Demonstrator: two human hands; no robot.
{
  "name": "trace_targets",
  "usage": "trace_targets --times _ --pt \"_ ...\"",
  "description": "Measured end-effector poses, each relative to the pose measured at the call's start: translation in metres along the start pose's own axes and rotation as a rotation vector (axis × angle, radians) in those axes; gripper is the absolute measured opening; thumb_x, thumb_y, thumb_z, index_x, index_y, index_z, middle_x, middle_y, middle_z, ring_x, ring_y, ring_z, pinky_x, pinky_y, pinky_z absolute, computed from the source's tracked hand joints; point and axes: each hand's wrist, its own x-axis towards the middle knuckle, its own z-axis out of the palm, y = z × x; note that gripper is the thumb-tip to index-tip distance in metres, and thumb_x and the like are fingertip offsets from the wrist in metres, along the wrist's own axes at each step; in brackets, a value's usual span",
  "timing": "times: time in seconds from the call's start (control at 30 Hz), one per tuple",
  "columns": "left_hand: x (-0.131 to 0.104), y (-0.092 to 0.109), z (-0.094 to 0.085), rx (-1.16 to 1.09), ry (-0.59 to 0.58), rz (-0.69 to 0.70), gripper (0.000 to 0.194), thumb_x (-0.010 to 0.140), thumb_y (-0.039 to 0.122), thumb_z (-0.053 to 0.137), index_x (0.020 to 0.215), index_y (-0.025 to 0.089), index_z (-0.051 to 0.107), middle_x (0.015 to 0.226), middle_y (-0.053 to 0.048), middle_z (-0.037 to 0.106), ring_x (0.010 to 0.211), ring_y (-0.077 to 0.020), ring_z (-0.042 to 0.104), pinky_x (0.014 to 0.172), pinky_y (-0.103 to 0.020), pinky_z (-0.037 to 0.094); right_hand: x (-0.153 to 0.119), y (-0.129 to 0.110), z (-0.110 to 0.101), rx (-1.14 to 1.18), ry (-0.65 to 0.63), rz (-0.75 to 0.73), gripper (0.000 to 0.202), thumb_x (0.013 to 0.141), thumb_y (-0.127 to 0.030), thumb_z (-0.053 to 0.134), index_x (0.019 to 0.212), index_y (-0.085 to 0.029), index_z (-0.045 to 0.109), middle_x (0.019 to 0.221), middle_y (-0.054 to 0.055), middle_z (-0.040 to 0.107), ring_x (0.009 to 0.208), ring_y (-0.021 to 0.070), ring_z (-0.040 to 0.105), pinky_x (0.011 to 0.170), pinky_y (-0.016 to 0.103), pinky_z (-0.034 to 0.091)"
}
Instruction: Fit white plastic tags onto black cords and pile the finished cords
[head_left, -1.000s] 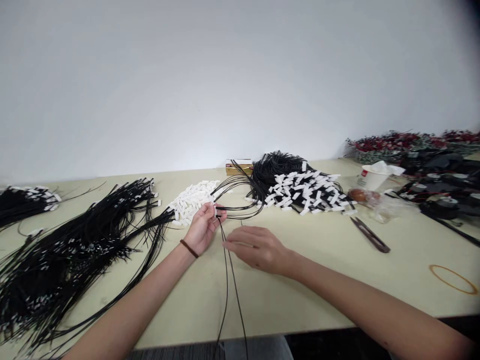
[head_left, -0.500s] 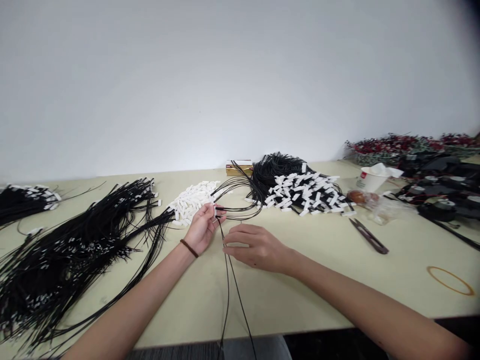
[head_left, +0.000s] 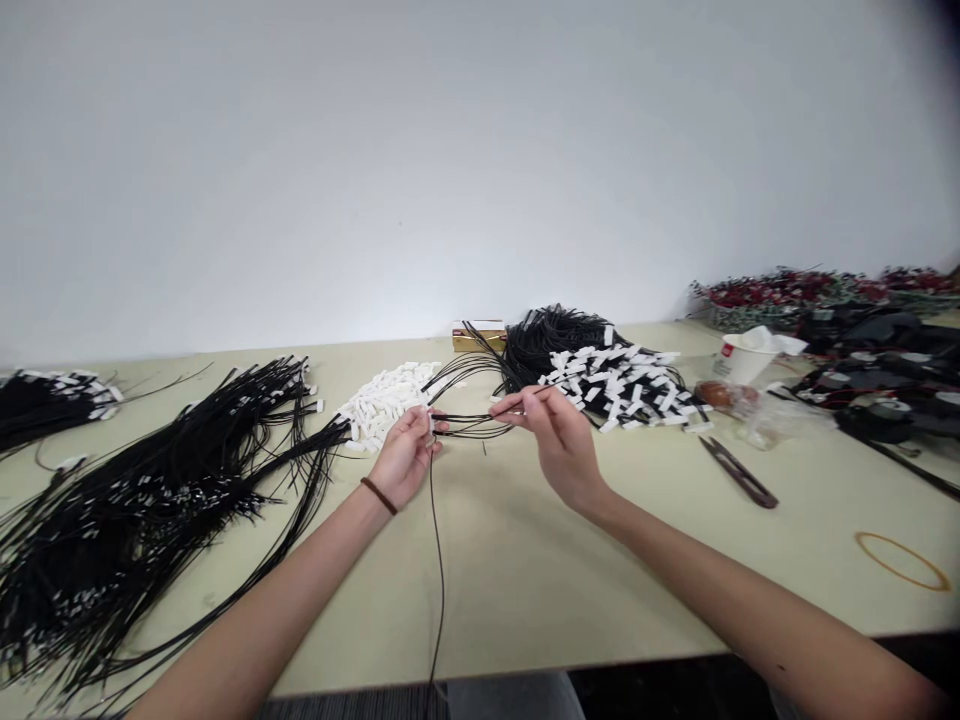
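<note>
Between the fingertips of my left hand (head_left: 403, 460), which wears a brown band at the wrist, is a small white connector (head_left: 431, 428). Several black wires (head_left: 466, 418) run from it to the right. My right hand (head_left: 566, 445) is closed in a pinch on wires there, right of the connector. One loose black wire (head_left: 441, 575) hangs from the connector over the table's front edge. Just behind my left hand lies a heap of white connectors (head_left: 386, 392). Beyond my right hand is a pile of finished-looking black cables with white connectors (head_left: 611, 385).
Bundles of black wires (head_left: 150, 500) cover the left of the table. Thread snips (head_left: 739, 472), a rubber band (head_left: 900, 562), a paper cup (head_left: 746, 357) and a plastic bag (head_left: 780, 418) lie to the right. A small gold box (head_left: 478, 338) stands by the wall.
My right hand has moved up and right, from beside the hanging wires to a pinch on the wires right of the connector. One hanging wire remains where two hung. My left hand stays put.
</note>
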Motion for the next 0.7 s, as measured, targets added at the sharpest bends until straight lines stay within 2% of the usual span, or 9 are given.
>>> trace_targets --times 0.1,0.2,0.3,0.37,0.43,0.5,0.57,0.63,0.7 --pt "0.0 0.0 0.0 0.026 0.004 0.007 0.013 0.071 0.02 0.063 0.072 0.015 0.051 0.075 0.001 0.055 0.061 -0.005 0.053 0.042 -0.013 0.034 0.01 -0.003 -0.005 0.26 0.141 0.108 0.019 0.086 -0.036 0.044 0.078 -0.019 0.049 0.072 -0.001 0.057 0.068 0.012 0.06 0.066 0.032 0.053" --pt "0.001 -0.001 -0.001 0.056 0.016 0.009 0.015 0.07 0.024 0.064 0.074 0.014 0.053 0.074 0.001 0.055 0.059 -0.0045 0.051 0.043 -0.013 0.034 0.025 -0.005 -0.02 0.347 0.287 0.096 0.02 0.082 -0.037 0.052 0.074 -0.019 0.049 0.059 -0.005 0.048 0.054 0.0085 0.053 0.053 0.024 0.048" --pt "0.001 -0.002 -0.002 0.077 0.028 0.011 0.018 0.069 0.026 0.065 0.074 0.014 0.053 0.072 0.001 0.055 0.058 -0.0048 0.05 0.043 -0.014 0.035 0.036 -0.005 -0.037 0.232 0.445 0.01 0.017 0.08 -0.036 0.054 0.079 -0.019 0.056 0.06 -0.005 0.044 0.046 0.0053 0.042 0.04 0.018 0.036" --pt "0.001 -0.003 -0.002 0.084 0.031 0.008 0.018 0.069 0.026 0.065 0.074 0.014 0.053 0.072 0.0 0.056 0.059 -0.0052 0.051 0.043 -0.014 0.035 0.038 -0.005 -0.043 0.015 0.5 -0.102 0.018 0.082 -0.035 0.052 0.089 -0.02 0.06 0.063 -0.003 0.046 0.046 0.0055 0.04 0.039 0.019 0.03" --pt "0.0 -0.003 -0.001 0.094 0.03 -0.006 0.016 0.07 0.025 0.064 0.073 0.014 0.053 0.073 0.0 0.057 0.059 -0.0055 0.052 0.044 -0.014 0.036 0.035 -0.005 -0.043 -0.275 0.442 -0.271 0.017 0.083 -0.031 0.052 0.092 -0.021 0.063 0.067 -0.001 0.053 0.05 0.0078 0.043 0.043 0.022 0.033" --pt "-0.001 -0.004 -0.001 0.107 0.019 -0.024 0.014 0.07 0.024 0.063 0.073 0.014 0.054 0.073 0.0 0.057 0.059 -0.0057 0.052 0.045 -0.014 0.037 0.027 -0.004 -0.035 -0.531 0.258 -0.465 0.013 0.082 -0.025 0.054 0.086 -0.021 0.065 0.07 0.002 0.059 0.058 0.0108 0.048 0.05 0.025 0.037" --pt "-0.002 -0.004 -0.001 0.118 -0.008 -0.036 0.014 0.07 0.023 0.064 0.073 0.014 0.054 0.074 -0.001 0.058 0.059 -0.0062 0.052 0.045 -0.015 0.037 0.017 0.0 -0.025 -0.694 0.042 -0.616 0.01 0.08 -0.02 0.056 0.079 -0.021 0.065 0.068 0.002 0.062 0.061 0.0119 0.049 0.055 0.026 0.039" --pt "-0.003 -0.004 0.0 0.123 -0.061 -0.039 0.015 0.068 0.023 0.066 0.072 0.014 0.054 0.075 -0.001 0.057 0.06 -0.0067 0.052 0.044 -0.015 0.036 0.009 0.006 -0.016 -0.812 -0.083 -0.683 0.01 0.08 -0.018 0.056 0.075 -0.02 0.064 0.063 0.001 0.06 0.058 0.0113 0.046 0.055 0.025 0.037" --pt "-0.004 -0.004 0.001 0.136 -0.129 -0.044 0.017 0.067 0.024 0.066 0.071 0.014 0.053 0.076 -0.001 0.057 0.061 -0.0068 0.052 0.042 -0.014 0.034 0.003 0.011 -0.011 -0.894 -0.124 -0.701 0.01 0.08 -0.018 0.056 0.073 -0.019 0.063 0.058 0.0 0.058 0.057 0.011 0.041 0.053 0.024 0.034"
